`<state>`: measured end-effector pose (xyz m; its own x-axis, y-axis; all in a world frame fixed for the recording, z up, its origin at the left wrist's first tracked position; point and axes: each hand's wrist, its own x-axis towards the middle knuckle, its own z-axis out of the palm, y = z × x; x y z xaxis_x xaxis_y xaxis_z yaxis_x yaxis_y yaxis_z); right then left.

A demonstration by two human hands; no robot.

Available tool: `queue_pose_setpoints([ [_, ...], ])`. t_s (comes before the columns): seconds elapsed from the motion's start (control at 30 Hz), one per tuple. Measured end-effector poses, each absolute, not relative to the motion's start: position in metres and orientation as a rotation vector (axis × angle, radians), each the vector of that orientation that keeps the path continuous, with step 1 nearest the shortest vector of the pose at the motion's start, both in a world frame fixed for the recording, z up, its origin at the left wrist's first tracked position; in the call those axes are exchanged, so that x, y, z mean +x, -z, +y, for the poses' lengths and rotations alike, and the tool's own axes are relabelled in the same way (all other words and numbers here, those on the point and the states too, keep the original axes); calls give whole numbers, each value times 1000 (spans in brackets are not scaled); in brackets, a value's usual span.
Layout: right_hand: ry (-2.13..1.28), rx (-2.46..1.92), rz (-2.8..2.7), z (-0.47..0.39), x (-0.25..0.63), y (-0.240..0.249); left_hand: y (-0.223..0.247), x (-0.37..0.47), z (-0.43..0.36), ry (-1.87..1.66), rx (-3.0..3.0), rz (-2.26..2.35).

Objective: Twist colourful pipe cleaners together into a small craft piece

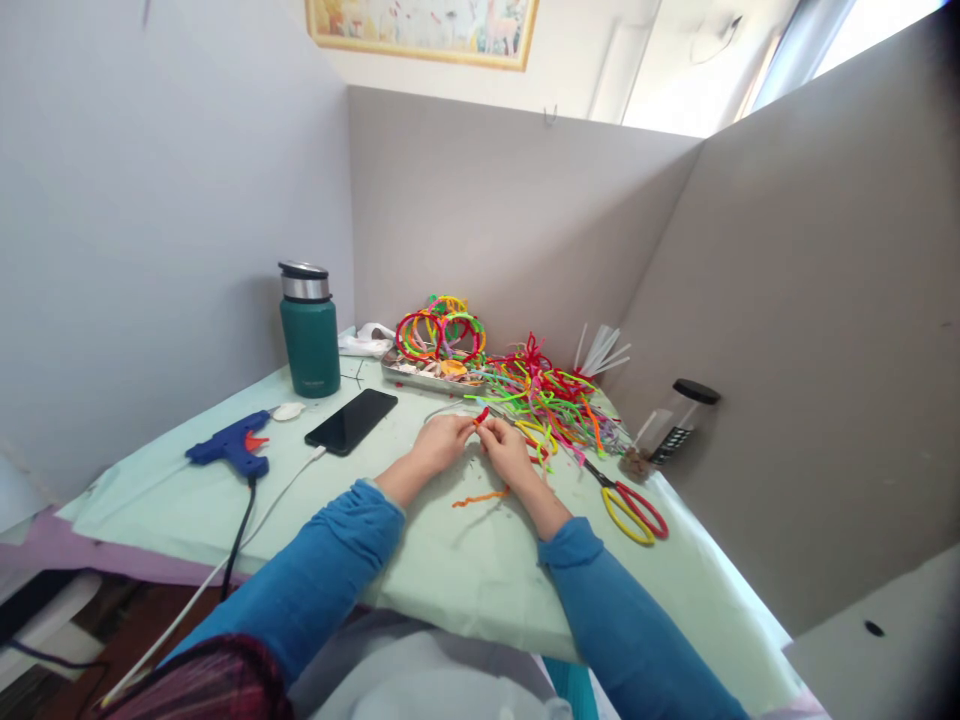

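Note:
My left hand and my right hand meet above the middle of the table. Fingertips of both pinch a short red pipe cleaner, whose tip sticks up between them. An orange pipe cleaner extends below my right hand; whether it joins the red piece is hidden. Just beyond my right hand lies a heap of colourful pipe cleaners, with yellow and red pieces close to the fingers. Scissors with red and yellow handles rest to the right, their blades partly under the heap.
Coloured pipe-cleaner rings sit on a metal tray at the back. Leftward are a green bottle, a black phone on a white cable and a blue glue gun. A clear jar stands right. Grey partitions enclose the table.

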<state>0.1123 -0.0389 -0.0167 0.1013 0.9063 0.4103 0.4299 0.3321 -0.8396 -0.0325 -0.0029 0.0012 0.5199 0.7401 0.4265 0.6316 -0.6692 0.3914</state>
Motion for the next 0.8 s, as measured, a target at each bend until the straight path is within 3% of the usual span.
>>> queue_pose_setpoints([
  [0.8,-579,-1284,-1485,-35,114,22,1,-29,-1,-925,2538,1293],
])
